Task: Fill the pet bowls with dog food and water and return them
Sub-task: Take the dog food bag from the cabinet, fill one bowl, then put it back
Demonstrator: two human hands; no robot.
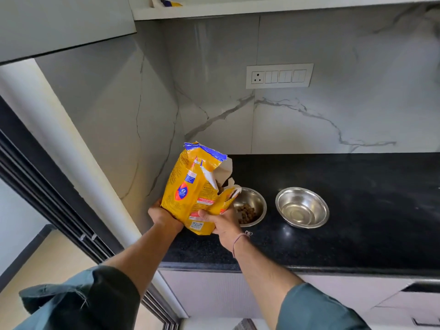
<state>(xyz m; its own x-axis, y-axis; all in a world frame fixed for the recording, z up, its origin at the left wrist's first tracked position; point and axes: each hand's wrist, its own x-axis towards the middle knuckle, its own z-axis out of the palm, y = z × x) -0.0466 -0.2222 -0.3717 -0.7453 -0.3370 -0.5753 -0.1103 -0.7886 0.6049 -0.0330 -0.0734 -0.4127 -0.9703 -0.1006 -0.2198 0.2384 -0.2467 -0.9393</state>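
A yellow dog food bag (194,186) with a torn-open top is held over the left end of the black counter (357,234). My left hand (162,216) grips its lower left corner and my right hand (222,223) grips its lower right side. The torn opening leans over a steel bowl (258,203) that has brown kibble in its bottom. A second steel bowl (302,207) stands just to the right, holding no kibble; I cannot tell if it holds water.
A marble-patterned wall with a switch and socket panel (279,76) stands behind the counter. A white shelf (262,8) runs overhead. A dark window frame (59,206) lies to the left. Drawers (404,303) sit below the counter.
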